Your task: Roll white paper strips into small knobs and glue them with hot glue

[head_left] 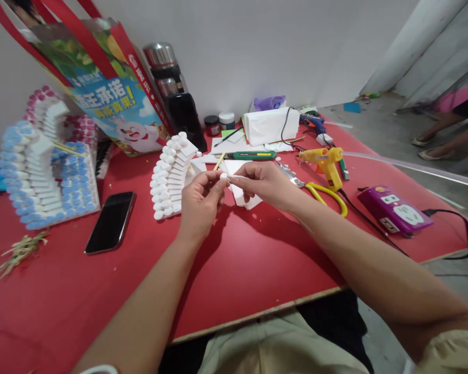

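Over the red table, my left hand is closed, thumb and forefinger pinching a small white round piece. From the other side my right hand meets it, its fingers also pinched at the piece; its exact grip is partly hidden. Just behind my left hand stands a curved white stepped model edged with rows of similar white round pieces. White card pieces lie beneath my hands. Near my right wrist rest yellow-handled scissors and a yellow glue gun. A green cutter lies behind my hands.
A phone, blue-and-white stepped model and printed bag occupy the left. Flasks and paint jars line the back. A purple power strip with cords is at right. Another person's legs show beyond.
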The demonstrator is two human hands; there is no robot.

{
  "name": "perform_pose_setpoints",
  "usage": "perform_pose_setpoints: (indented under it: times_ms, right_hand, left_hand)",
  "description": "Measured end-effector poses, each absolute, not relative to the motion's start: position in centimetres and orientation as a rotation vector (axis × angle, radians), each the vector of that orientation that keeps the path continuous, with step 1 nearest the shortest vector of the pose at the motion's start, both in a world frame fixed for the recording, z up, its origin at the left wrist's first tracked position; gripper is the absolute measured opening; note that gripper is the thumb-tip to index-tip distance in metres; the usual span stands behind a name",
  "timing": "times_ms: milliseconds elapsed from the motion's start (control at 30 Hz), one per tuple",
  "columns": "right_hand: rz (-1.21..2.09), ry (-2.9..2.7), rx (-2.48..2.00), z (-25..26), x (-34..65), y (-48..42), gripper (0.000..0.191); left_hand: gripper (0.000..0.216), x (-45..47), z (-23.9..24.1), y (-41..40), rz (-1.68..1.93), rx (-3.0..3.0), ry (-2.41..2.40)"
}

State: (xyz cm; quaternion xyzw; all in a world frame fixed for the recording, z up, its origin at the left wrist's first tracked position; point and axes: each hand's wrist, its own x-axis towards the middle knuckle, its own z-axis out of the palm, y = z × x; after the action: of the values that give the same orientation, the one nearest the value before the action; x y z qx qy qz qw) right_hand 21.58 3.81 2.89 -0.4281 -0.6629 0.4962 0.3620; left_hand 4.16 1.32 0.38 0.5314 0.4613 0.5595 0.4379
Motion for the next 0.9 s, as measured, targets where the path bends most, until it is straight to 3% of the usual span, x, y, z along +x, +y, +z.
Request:
perform_pose_setpoints:
  times_ms: [200,400,667,900]
  right_hand:
    - [0.808,-1.805,-1.143,2.2,20.7,3.1,0.026]
    - [0.544,-1.949,-1.019,2.1,20.5,2.6,0.026]
    - [0.618,-1.963,-1.097,1.8,20.6,2.6,0.026]
    - [0.632,-1.982,-1.060,2.2,21.3,3.2,0.022]
  left_hand:
    - [0.022,4.6,0.1,0.7,1.455,1.457,1.274]
    - [0.017,4.5,0.3,0.2,1.485,1.544,1.288]
    - [0.021,4.6,-0.4,0.5,1.588,1.678,1.227]
    - [0.019,4.3,0.3,0.7,1.470,1.540,1.199]
